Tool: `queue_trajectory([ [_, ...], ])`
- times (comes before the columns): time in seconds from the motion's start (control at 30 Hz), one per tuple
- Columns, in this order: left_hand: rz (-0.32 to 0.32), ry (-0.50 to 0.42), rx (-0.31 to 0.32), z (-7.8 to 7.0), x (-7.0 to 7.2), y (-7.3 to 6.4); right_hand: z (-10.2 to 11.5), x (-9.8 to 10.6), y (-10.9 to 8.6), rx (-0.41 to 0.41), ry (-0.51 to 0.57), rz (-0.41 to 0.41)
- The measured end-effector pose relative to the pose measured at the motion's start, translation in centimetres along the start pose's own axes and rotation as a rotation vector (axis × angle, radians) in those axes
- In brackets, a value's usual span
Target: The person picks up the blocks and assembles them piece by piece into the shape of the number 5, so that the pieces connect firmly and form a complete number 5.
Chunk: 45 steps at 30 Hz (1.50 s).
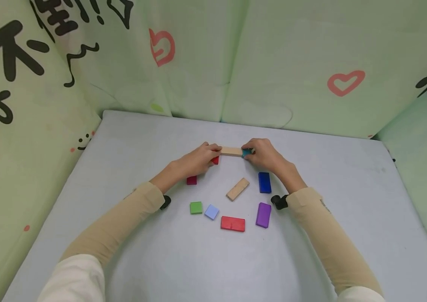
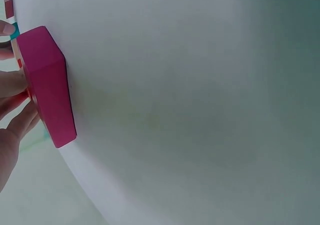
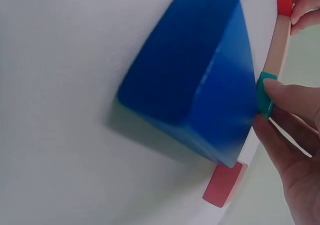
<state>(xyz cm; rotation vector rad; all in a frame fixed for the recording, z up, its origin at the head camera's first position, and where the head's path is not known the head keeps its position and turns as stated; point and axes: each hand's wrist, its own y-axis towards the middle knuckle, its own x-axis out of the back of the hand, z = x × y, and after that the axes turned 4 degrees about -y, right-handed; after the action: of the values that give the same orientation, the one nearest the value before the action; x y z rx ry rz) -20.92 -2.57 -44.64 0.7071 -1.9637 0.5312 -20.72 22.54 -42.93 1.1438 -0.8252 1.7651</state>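
At the far part of the table, my left hand (image 1: 198, 160) pinches a red block (image 1: 215, 160), mostly covered by the fingers. My right hand (image 1: 266, 153) pinches a small teal block (image 1: 246, 153) between thumb and fingers. Between the two lies a long plain wooden block (image 1: 231, 151), and in the right wrist view the teal and red blocks (image 3: 284, 1) sit at its two ends. A magenta block (image 2: 47, 85) lies near my left hand, partly hidden by it in the head view. Near my right wrist lies a dark blue block (image 1: 264, 182).
Nearer on the table (image 1: 183, 264) lie another wooden block (image 1: 237, 189), a green block (image 1: 196, 207), a light blue block (image 1: 211, 212), a red block (image 1: 233, 223) and a purple block (image 1: 263, 215). In the right wrist view, a red block (image 3: 225, 183) lies beyond the blue one.
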Motion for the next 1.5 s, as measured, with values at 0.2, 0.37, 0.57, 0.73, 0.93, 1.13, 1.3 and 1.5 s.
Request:
queue_trajectory([
  [0.2, -0.004, -0.01, 0.01, -0.05, 0.12, 0.03, 0.21, 0.05, -0.04, 0.007, -0.003, -0.013],
  [0.37, -0.015, -0.045, 0.006, 0.04, 0.16, 0.01, 0.19, 0.14, -0.08, -0.01, 0.01, -0.012],
  [0.57, -0.027, -0.088, 0.017, 0.26, -0.01, 0.09, 0.16, 0.25, -0.02, -0.044, 0.026, 0.002],
  [0.73, -0.029, -0.099, 0.028, 0.27, -0.01, 0.03, 0.11, 0.25, 0.19, -0.059, 0.036, 0.01],
  [0.93, -0.017, -0.054, 0.02, 0.25, -0.08, -0.26, 0.24, 0.23, 0.32, -0.054, 0.04, 0.019],
  [1.13, -0.02, -0.009, 0.005, 0.23, -0.13, -0.37, 0.25, 0.33, 0.34, -0.065, 0.034, 0.024],
  [1.3, -0.022, -0.016, 0.006, 0.41, -0.22, -0.38, 0.12, 0.2, 0.34, -0.063, 0.04, 0.031],
  [1.5, -0.059, -0.044, -0.008, 0.68, 0.02, -0.81, -0.26, 0.24, 0.03, -0.054, 0.061, 0.036],
])
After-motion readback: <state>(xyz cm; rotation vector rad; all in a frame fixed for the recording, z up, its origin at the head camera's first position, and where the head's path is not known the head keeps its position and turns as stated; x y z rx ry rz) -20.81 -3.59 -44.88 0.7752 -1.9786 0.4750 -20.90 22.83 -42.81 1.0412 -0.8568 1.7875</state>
